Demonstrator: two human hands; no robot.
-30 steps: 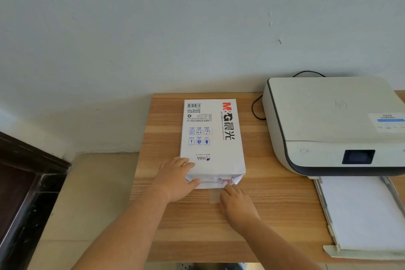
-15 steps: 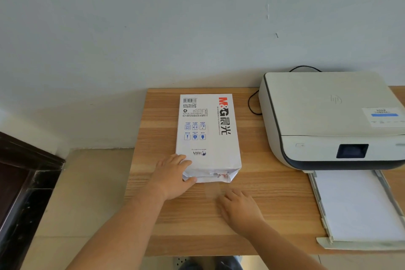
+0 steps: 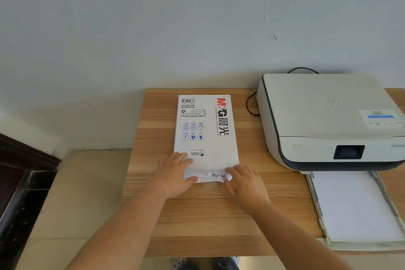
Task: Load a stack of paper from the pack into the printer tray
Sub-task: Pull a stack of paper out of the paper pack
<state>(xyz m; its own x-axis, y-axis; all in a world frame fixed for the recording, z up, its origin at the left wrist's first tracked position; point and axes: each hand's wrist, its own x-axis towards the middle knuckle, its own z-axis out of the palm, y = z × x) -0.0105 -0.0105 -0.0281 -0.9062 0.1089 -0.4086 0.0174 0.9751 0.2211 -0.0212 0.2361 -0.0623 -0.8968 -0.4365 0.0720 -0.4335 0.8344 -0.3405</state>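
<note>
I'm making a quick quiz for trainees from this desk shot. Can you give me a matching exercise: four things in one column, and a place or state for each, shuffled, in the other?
Things
1. paper pack
2. printer tray
3. left hand
4. black cable

Places or states
A. pulled out at the printer's front, white sheets in it
B. lies lengthwise on the wooden desk, left of the printer
C. runs along the desk between pack and printer
D. holds the pack's near left corner, thumb at its end

Pairs: 1-B, 2-A, 3-D, 4-C
</note>
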